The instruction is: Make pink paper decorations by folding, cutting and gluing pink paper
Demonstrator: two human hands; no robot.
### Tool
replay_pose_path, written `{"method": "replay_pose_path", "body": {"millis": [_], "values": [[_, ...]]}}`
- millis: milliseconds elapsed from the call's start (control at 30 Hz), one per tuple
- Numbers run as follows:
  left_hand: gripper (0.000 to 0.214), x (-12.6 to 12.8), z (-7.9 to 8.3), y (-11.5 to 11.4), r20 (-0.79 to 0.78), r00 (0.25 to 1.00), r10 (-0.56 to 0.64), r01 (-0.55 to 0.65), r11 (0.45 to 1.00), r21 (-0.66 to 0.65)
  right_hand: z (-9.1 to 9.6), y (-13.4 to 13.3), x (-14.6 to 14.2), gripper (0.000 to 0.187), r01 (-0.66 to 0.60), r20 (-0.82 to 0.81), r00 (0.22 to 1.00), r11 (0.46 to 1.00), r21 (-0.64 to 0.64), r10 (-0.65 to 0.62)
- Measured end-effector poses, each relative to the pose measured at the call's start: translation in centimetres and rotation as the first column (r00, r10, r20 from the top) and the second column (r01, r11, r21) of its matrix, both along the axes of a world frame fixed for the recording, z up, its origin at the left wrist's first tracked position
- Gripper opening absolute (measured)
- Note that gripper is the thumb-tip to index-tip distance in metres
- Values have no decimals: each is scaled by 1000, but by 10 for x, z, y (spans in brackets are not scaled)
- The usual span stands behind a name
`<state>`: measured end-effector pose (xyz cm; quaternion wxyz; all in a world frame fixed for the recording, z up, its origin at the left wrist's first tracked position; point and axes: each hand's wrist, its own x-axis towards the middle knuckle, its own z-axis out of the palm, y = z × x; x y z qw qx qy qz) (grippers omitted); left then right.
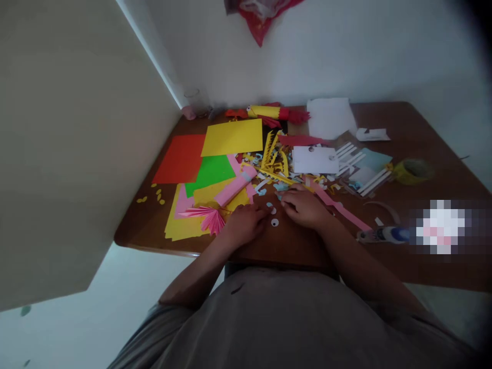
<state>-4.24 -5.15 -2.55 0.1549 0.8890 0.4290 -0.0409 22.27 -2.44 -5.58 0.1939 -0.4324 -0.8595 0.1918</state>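
Note:
Near the table's front edge, my left hand (246, 224) rests low over the wood, its forefinger reaching to a small white disc. A googly eye (274, 222) lies bare on the table between my hands, with another white disc (272, 208) just above it. Across from it is my right hand (302, 206), fingers bent but apart, their tips beside light blue paper scraps (282, 187). Nothing shows in either hand. A pink paper roll (235, 187) with a blue band lies left of my hands, by a pleated pink paper fan (211, 218).
Yellow (232, 138), red (180, 159) and green (213, 171) sheets lie at left. Cut scraps (277, 159) fill the middle. At right are a white card (315, 160), striped strips (351, 159), a tape roll (413, 171) and a tube (384, 234). A yellow-red paper roll (269, 112) lies behind.

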Motion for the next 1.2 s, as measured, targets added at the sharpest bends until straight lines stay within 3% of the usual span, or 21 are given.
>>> {"method": "replay_pose_path", "body": {"millis": [133,300,467,600,767,833,900,1000,1067,1200], "values": [[39,0,1,-3,-22,1000,-20,20,1000,1,0,-2,-1,20,-170,-65,984,984,-52,167],[39,-1,2,-4,3,999,-34,34,999,4,4,-3,-3,18,-98,-52,994,994,-38,96],[41,-2,0,-6,17,999,-36,36,999,0,3,-5,-4,21,-210,-94,975,974,-89,202],[41,-2,-5,-8,40,999,-26,26,1000,6,-2,-5,-5,20,-124,-66,991,987,-104,117],[38,-6,-3,-8,243,969,-38,51,998,-47,-3,-3,-2,20,40,-68,997,999,30,-38],[35,-10,3,-2,295,955,22,-16,1000,-21,-3,-2,-1,20,65,-91,994,996,59,-59],[35,-15,10,10,297,941,159,-196,976,97,-3,-2,-1,20,56,-124,991,998,35,-51],[48,-24,15,36,205,877,434,-479,823,306,-3,-2,-1,21,55,-189,980,998,-30,-60],[54,-30,14,55,83,822,564,-556,761,335,-3,-3,-1,22,80,-224,970,996,-49,-89],[49,-40,8,78,-15,804,595,-576,784,229,0,-3,-1,25,113,-225,966,991,-71,-127]]}}
